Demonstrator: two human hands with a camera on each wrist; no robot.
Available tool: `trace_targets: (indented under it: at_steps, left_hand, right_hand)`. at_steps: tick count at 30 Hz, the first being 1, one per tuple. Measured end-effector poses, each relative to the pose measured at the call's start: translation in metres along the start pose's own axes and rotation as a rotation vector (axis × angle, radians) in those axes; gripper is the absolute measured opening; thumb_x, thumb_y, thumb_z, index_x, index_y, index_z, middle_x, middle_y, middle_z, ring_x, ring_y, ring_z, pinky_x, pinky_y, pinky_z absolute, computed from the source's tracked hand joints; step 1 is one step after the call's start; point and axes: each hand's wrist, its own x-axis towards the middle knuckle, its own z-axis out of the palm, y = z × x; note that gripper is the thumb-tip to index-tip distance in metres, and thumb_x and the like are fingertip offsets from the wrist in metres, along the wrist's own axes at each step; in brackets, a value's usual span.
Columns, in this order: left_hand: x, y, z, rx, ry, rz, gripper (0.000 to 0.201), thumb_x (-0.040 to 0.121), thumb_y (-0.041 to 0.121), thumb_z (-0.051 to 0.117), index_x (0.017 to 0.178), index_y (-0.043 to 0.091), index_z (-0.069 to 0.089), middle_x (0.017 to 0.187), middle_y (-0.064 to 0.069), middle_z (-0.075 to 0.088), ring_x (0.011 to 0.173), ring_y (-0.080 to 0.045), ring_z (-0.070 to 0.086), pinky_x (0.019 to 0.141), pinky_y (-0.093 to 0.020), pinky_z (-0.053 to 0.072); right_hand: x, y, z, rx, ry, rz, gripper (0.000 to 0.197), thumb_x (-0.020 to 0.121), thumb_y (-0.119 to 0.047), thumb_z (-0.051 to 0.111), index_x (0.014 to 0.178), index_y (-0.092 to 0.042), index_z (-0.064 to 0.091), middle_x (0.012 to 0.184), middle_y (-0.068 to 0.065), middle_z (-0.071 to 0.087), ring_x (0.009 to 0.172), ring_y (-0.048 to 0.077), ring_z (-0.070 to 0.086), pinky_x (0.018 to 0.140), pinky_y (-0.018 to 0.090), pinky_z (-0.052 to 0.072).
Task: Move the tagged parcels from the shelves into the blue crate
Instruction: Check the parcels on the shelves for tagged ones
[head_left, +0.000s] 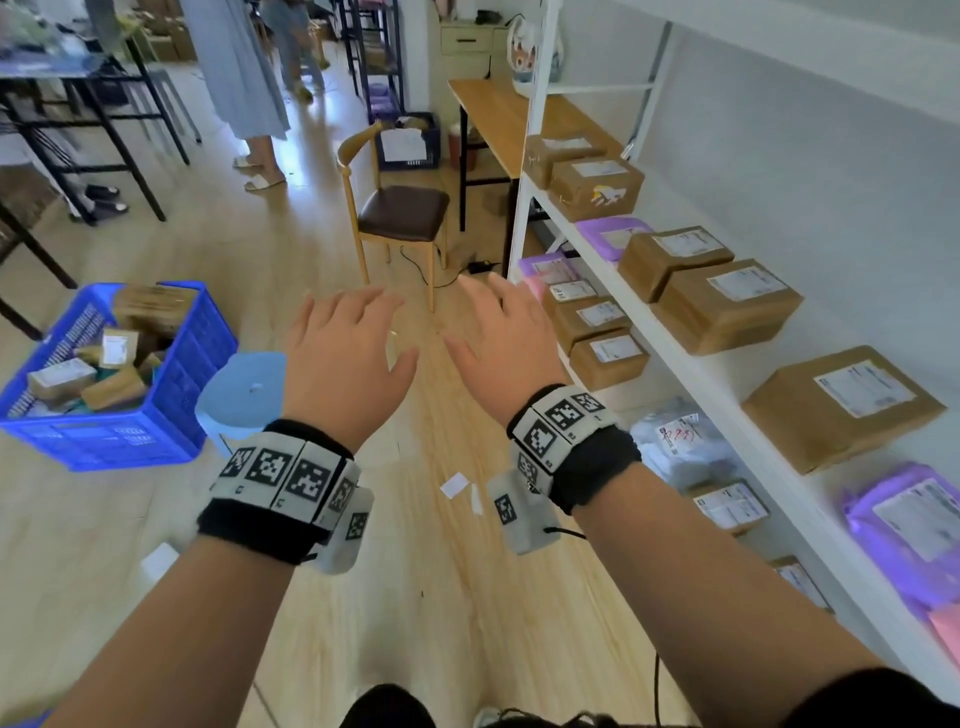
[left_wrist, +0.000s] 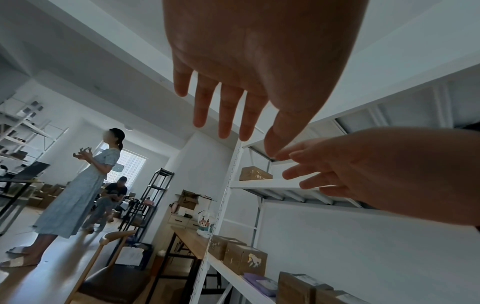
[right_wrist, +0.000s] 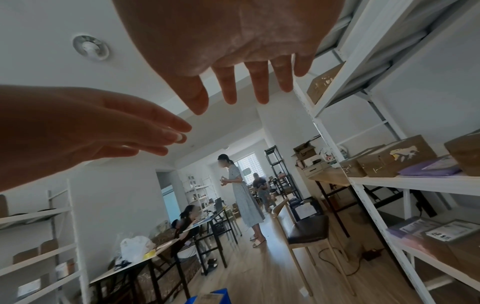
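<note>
Plainly, the parcels (head_left: 724, 306) remain on the white shelves (head_left: 691, 364) to the right, well apart from the blue crate (head_left: 111, 415) on the floor at left, which already holds several boxes. This looks like the reach for another pick — left hand (head_left: 345, 358) and right hand (head_left: 506, 345) both spread flat, holding nothing, right hand nearest the lower-shelf boxes.

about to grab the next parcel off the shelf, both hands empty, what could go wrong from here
1. The blue crate already holds parcels heaped near its rim, so one more could slide out.
2. It sits behind the left hand, away from the white shelf, so each carry needs a turn past the blue stool.
3. Paper scraps on the floor could be slippery.
</note>
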Motion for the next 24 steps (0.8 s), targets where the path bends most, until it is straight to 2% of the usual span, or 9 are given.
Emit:
trace_targets:
  at_steps: [4, 10, 15, 18, 24]
  left_hand:
    - [0.045, -0.030, 0.020, -0.024, -0.007, 0.041, 0.049, 0.082, 0.030, 0.069, 0.127, 0.015, 0.058, 0.131, -0.010, 0.058, 0.121, -0.036, 0.051, 0.112, -0.055, 0.026]
    - [0.131, -0.085, 0.037, -0.056, -0.019, 0.173, 0.049, 0.083, 0.032, 0.067, 0.129, 0.017, 0.057, 0.133, -0.007, 0.057, 0.122, -0.034, 0.051, 0.112, -0.052, 0.028]
    - [0.189, -0.125, 0.052, -0.095, -0.052, 0.254, 0.049, 0.082, 0.031, 0.065, 0.128, 0.015, 0.058, 0.130, -0.011, 0.059, 0.120, -0.037, 0.052, 0.111, -0.053, 0.029]
    - [0.218, -0.133, 0.069, -0.115, -0.109, 0.306, 0.052, 0.082, 0.029, 0.067, 0.132, 0.016, 0.055, 0.135, -0.010, 0.055, 0.125, -0.035, 0.048, 0.115, -0.053, 0.023]
    - [0.261, -0.125, 0.111, -0.168, -0.161, 0.387, 0.050, 0.082, 0.027, 0.067, 0.129, 0.016, 0.058, 0.134, -0.007, 0.057, 0.124, -0.033, 0.048, 0.114, -0.052, 0.024]
  right_hand:
    - [0.047, -0.003, 0.020, -0.013, 0.023, 0.071, 0.060, 0.097, -0.040, 0.046, 0.151, -0.025, 0.025, 0.157, 0.008, 0.024, 0.146, 0.029, 0.012, 0.118, 0.040, 0.008]
    - [0.129, -0.021, 0.051, 0.004, 0.114, 0.194, 0.060, 0.096, -0.043, 0.046, 0.150, -0.026, 0.026, 0.157, 0.007, 0.024, 0.146, 0.028, 0.016, 0.119, 0.044, 0.014]
    - [0.180, -0.036, 0.070, 0.021, 0.165, 0.288, 0.059, 0.096, -0.042, 0.047, 0.149, -0.026, 0.027, 0.156, 0.006, 0.026, 0.146, 0.028, 0.016, 0.120, 0.044, 0.013]
    - [0.196, -0.031, 0.078, 0.017, 0.183, 0.358, 0.059, 0.095, -0.041, 0.047, 0.148, -0.025, 0.029, 0.155, 0.006, 0.027, 0.146, 0.030, 0.016, 0.119, 0.047, 0.014]
    - [0.228, -0.002, 0.088, 0.005, 0.190, 0.479, 0.059, 0.095, -0.043, 0.045, 0.149, -0.026, 0.027, 0.156, 0.007, 0.024, 0.146, 0.028, 0.014, 0.120, 0.046, 0.012]
